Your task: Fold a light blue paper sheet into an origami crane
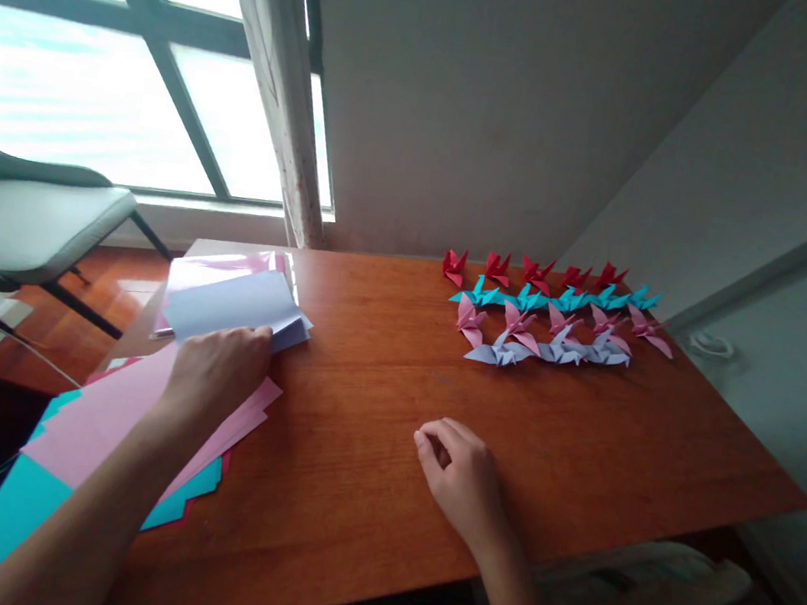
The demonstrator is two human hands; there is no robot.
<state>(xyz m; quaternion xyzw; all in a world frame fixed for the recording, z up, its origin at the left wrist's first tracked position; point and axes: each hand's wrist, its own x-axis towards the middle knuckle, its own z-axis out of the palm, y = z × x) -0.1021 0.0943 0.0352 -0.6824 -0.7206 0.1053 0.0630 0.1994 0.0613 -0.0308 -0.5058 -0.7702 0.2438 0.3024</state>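
Observation:
My left hand (223,365) reaches over the left side of the table, its fingers closed on a lavender sheet of paper (233,302). The fingertips are hidden, and the sheet bends up at its right end. Beneath my left wrist lie pink sheets (119,407), with turquoise sheets (20,508) and a little red paper under them. My right hand (461,473) rests near the table's front middle, fingers curled in against the thumb with nothing visible in them. Lavender folded paper cranes (565,347) stand beyond it.
Behind the lavender row stand pink cranes (521,325), turquoise cranes (572,300) and red cranes (536,274). A shiny plastic packet (185,270) lies at the table's back left. A grey chair (28,221) stands left, by the window; a wall closes off the back.

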